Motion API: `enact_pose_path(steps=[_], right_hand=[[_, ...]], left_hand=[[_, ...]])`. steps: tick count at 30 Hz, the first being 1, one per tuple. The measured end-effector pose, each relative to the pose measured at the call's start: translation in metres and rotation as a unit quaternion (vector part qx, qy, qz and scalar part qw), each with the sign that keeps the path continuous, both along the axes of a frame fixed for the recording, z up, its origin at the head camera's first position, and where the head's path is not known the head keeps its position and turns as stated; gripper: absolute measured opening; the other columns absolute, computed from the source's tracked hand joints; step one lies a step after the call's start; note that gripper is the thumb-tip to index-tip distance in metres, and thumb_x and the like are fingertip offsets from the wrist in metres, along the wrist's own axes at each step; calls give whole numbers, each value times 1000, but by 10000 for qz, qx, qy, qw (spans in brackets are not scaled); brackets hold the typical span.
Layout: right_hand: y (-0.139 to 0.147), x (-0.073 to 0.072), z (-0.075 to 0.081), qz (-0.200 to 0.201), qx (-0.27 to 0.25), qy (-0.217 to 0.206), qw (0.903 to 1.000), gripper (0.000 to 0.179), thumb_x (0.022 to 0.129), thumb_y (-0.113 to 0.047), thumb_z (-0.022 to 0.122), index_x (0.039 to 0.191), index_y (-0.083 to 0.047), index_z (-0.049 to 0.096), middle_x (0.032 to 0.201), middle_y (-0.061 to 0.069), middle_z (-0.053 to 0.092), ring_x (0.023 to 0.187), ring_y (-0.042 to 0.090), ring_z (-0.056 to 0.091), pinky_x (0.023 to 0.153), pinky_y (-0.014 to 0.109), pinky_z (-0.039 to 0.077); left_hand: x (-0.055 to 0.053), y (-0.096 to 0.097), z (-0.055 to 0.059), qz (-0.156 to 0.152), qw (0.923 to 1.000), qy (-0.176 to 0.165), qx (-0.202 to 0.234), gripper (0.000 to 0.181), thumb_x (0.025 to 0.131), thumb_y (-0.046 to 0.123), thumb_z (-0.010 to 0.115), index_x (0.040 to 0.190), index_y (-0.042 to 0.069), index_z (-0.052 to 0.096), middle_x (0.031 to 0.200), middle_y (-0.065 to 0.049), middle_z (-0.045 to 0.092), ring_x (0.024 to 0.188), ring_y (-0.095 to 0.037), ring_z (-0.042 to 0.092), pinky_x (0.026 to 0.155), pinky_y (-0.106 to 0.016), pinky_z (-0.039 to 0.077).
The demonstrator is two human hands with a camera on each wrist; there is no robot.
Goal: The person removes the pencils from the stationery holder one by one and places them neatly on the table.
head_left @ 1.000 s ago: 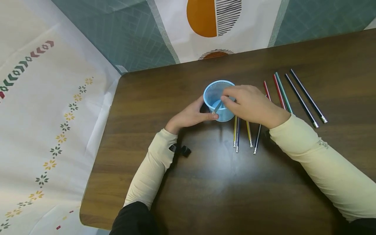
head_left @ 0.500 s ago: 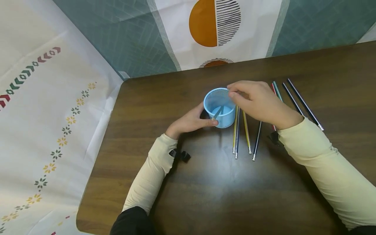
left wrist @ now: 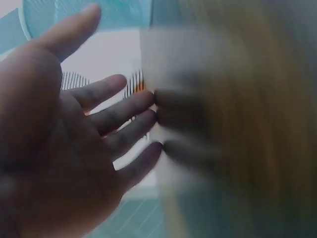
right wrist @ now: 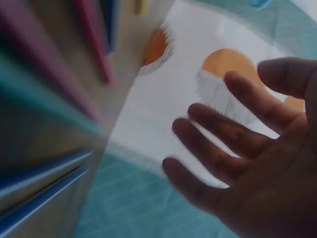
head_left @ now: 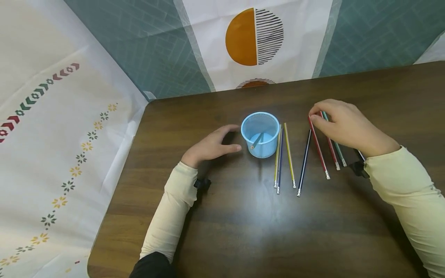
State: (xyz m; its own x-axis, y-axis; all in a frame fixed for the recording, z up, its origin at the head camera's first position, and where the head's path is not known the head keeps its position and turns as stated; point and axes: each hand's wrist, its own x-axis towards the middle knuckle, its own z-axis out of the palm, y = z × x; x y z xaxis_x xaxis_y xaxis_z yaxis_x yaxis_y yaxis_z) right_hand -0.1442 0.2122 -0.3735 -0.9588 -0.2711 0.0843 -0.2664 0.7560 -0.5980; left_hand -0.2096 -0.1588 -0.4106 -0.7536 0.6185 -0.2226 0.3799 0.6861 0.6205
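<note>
A light blue mesh pencil cup [head_left: 261,151] stands upright on the table with one pencil [head_left: 257,141] leaning inside. My left hand [head_left: 213,146] is just left of the cup, fingers spread and holding nothing; in the left wrist view the cup [left wrist: 126,14] shows beyond the thumb. Over the far ends of the red pencils hovers my right hand [head_left: 349,125], its fingertips near the top of the nearer red pencil [head_left: 319,150]. The right wrist view shows that hand [right wrist: 262,153] with loosely extended fingers, apart from the pencils.
Right of the cup lie yellow pencils [head_left: 289,158] and dark blue pencils [head_left: 304,162]. Another red pencil [head_left: 333,153] and a green pencil [head_left: 339,153] lie partly under the right hand. A patterned cloth [head_left: 292,73] hangs behind the table [head_left: 243,231].
My right hand has let go of the pencil, now inside the cup, and moved right to the red pencils. My left hand has released the cup and drawn back left.
</note>
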Motion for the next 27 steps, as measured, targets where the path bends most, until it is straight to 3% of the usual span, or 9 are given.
enact_pose_path(steps=[3,6,10,13,16,19,23,27], right_hand=[[14,2,-11,-110,464,-199,9987,39,105,-23,51,135,2,54,142,30,46,126,52,40,97,71,30],[28,5,-23,-301,821,-201,9960,50,104,-22,52,146,2,41,150,35,32,133,60,27,96,79,21],[40,6,-35,-408,993,-184,9941,56,103,-20,53,150,3,34,152,40,24,134,64,22,95,82,18],[44,5,-40,-334,1023,-396,9934,58,104,-22,53,152,2,31,153,40,20,135,64,20,95,82,18],[42,4,-40,-225,885,-577,9941,60,104,-24,53,153,1,31,155,39,17,137,63,19,97,82,18],[32,7,-33,-93,511,-449,9976,57,103,-22,56,151,0,35,155,36,22,139,58,22,102,78,20],[-2,19,-12,231,-107,238,9994,51,99,-13,64,145,-2,47,151,26,39,138,48,35,107,67,29],[-50,25,8,892,-387,928,9909,51,95,-9,70,143,-6,54,146,18,50,134,39,44,106,61,35]], left_hand=[[0,-8,3,240,9950,529,-807,73,96,48,66,154,12,39,155,-6,39,143,-22,34,115,-43,30],[0,-11,6,399,9866,868,-1325,69,98,46,65,152,11,42,153,-9,42,141,-27,38,114,-49,31],[1,-11,7,393,9819,1071,-1510,65,98,44,65,150,9,45,150,-11,45,139,-29,42,112,-54,32],[1,-8,7,306,9823,1132,-1459,63,99,45,64,148,9,47,149,-11,47,138,-28,43,112,-52,33],[2,-5,5,295,9861,1031,-1270,67,98,47,65,150,9,45,150,-10,45,140,-28,40,113,-48,32],[3,-1,3,316,9931,765,-830,79,94,51,69,154,11,38,154,-8,42,142,-25,37,114,-45,31],[5,11,-3,116,9994,223,233,95,86,48,79,158,14,26,155,-5,40,143,-18,35,116,-42,28],[7,23,-5,-159,9930,-78,1166,103,82,37,86,158,17,21,154,-2,38,140,-13,35,116,-38,27]])
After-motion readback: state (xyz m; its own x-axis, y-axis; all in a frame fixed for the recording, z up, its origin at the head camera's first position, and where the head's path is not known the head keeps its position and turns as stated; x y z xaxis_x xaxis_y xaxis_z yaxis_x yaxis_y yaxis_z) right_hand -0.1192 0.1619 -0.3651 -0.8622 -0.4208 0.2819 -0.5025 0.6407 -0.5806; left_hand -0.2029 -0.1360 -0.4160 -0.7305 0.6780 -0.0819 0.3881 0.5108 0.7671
